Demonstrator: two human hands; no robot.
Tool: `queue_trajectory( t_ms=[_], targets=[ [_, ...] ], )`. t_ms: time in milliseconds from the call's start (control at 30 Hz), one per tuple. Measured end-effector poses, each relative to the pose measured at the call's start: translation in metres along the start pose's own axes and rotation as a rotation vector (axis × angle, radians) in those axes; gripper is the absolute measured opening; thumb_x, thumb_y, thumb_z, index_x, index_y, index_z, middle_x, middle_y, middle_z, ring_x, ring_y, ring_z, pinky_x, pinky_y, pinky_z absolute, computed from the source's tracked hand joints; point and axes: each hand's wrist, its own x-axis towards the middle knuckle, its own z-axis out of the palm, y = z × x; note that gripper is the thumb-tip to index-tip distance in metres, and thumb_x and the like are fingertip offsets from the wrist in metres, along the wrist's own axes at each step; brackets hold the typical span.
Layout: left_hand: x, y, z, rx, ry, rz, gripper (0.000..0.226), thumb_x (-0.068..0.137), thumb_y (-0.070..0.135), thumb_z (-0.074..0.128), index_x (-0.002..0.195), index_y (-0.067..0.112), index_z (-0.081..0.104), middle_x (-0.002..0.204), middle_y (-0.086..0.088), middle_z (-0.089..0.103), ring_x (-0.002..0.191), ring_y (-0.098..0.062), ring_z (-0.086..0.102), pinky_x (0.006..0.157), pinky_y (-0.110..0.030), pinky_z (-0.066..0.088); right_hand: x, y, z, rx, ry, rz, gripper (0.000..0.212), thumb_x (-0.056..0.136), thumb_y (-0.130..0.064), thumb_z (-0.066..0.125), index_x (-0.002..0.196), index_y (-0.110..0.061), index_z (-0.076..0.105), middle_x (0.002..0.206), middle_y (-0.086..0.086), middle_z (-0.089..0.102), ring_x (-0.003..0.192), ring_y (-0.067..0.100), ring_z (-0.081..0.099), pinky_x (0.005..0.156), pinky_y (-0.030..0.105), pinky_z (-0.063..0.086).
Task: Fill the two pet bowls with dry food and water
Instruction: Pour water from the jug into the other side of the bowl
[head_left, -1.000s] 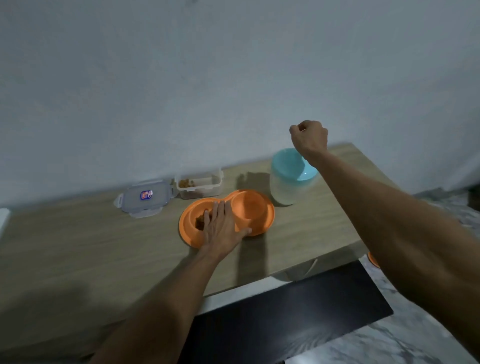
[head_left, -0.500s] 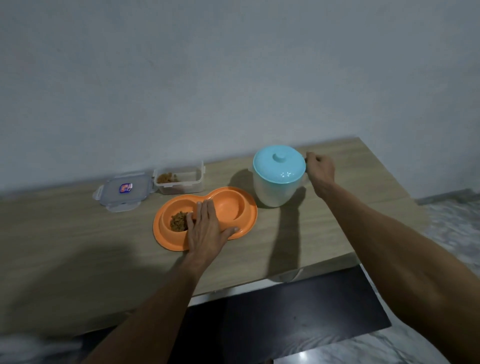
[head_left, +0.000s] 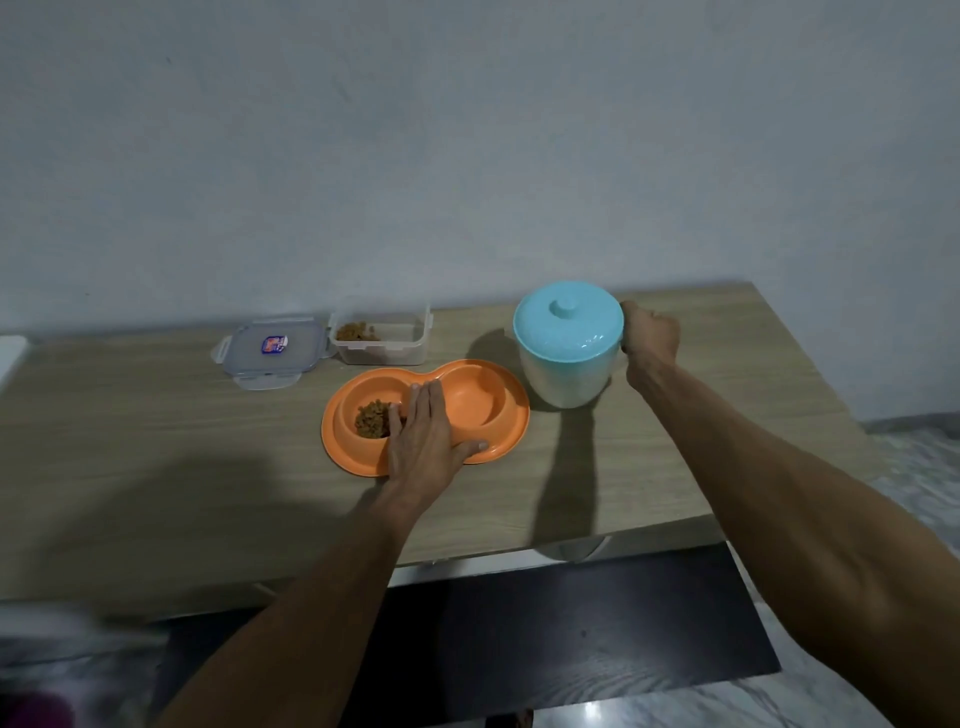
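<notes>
Your wooden table (head_left: 675, 467) carries everything, with its front edge close to the orange double bowl (head_left: 498, 441). The biggest item is the water jug (head_left: 563, 379) with its blue lid (head_left: 568, 322) on, standing just right of the bowl. Your right hand (head_left: 649, 338) is closed in a fist at the jug's far side, apparently on a handle you cannot see from here. Your left hand (head_left: 423, 441) lies flat, fingers straight and together, pressing the divider and near rim of the bowl, holding nothing.

The left well holds dry food (head_left: 373, 418); the right well (head_left: 475, 397) looks empty, so water is likely what remains. If you tip the jug with the lid seated, water may surge or the lid may drop off. Your left thumb (head_left: 475, 447) sits on the rim by that well and could get splashed, and splash over the divider would wet the kibble.

Behind stand the open food container (head_left: 382, 343) and its clear lid (head_left: 267, 348), well clear of the pour path.
</notes>
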Motion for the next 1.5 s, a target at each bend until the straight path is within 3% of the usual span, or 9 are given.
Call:
queue_trajectory(
  t_ms=[167,333,700,1033,1500],
  targets=[
    [0.0,0.0,-0.001,0.003,-0.014,0.014,0.11,0.08,0.065,0.062,0.155,0.006,0.007,0.163,-0.011,0.016,0.152,-0.028,0.007,0.12,-0.053,0.007,-0.008,-0.018,0.005,-0.113,0.006,-0.114,0.039,0.07,-0.014,0.064,0.045,-0.017,0.034,0.049,-0.004,0.032,0.05,0.016,0.027,0.054,0.03,0.03],
    [-0.001,0.0,-0.001,0.002,-0.019,0.014,0.11,0.081,0.064,0.061,0.155,0.006,0.005,0.163,-0.011,0.014,0.152,-0.028,0.005,0.12,-0.053,0.007,-0.016,-0.03,0.008,-0.25,0.005,-0.21,0.034,0.075,-0.017,0.059,0.048,-0.013,0.039,0.05,0.0,0.037,0.055,0.02,0.034,0.06,0.029,0.037],
    [0.0,-0.002,0.0,-0.001,-0.026,0.02,0.112,0.08,0.065,0.063,0.156,0.007,0.004,0.164,-0.01,0.013,0.152,-0.027,0.004,0.12,-0.054,0.007,-0.029,-0.037,0.014,-0.415,-0.004,-0.359,0.043,0.077,-0.016,0.058,0.043,-0.014,0.031,0.045,0.001,0.025,0.047,0.018,0.023,0.057,0.03,0.032],
    [-0.001,-0.002,-0.002,0.007,-0.049,0.031,0.112,0.081,0.061,0.064,0.156,0.006,0.001,0.164,-0.011,0.01,0.152,-0.027,0.002,0.121,-0.052,0.004,-0.035,-0.036,0.011,-0.55,0.007,-0.392,0.033,0.073,-0.019,0.057,0.047,-0.012,0.038,0.047,0.005,0.026,0.054,0.024,0.03,0.056,0.031,0.033],
    [-0.003,0.0,-0.004,0.011,-0.057,0.03,0.113,0.08,0.058,0.067,0.155,0.006,0.001,0.164,-0.012,0.009,0.152,-0.028,0.001,0.12,-0.052,0.004,-0.039,-0.037,0.007,-0.6,0.001,-0.408,0.038,0.073,-0.017,0.057,0.044,-0.011,0.034,0.046,0.005,0.022,0.047,0.022,0.024,0.054,0.033,0.03]
  ],
)
